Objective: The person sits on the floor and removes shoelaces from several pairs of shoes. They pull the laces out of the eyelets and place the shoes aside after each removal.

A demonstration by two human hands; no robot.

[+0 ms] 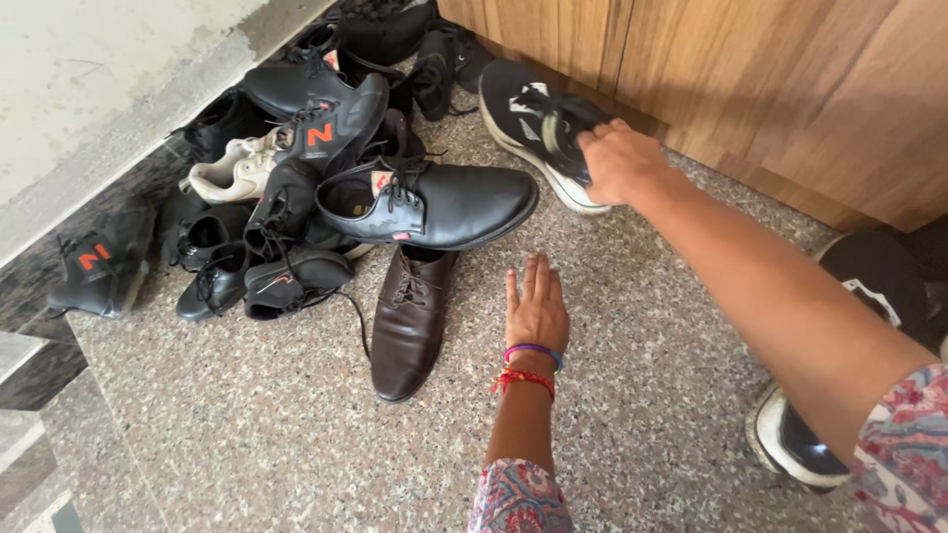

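My right hand (620, 158) reaches forward and grips a black sneaker with a white sole (523, 123) at its heel end, near the wooden cabinet. My left hand (536, 308) rests flat on the speckled floor, fingers together and extended, holding nothing, with coloured thread bands on its wrist. Just left of that hand lies a brown leather lace-up shoe (407, 321). Beyond it sits a glossy black lace-up dress shoe (434, 202) on the edge of the shoe pile.
A pile of several black shoes and one white sneaker (232, 168) lies against the wall at left. A wooden cabinet (750, 79) runs along the back right. Another black-and-white sneaker (795, 444) sits at lower right. Speckled stone floor (247, 434) spreads in front.
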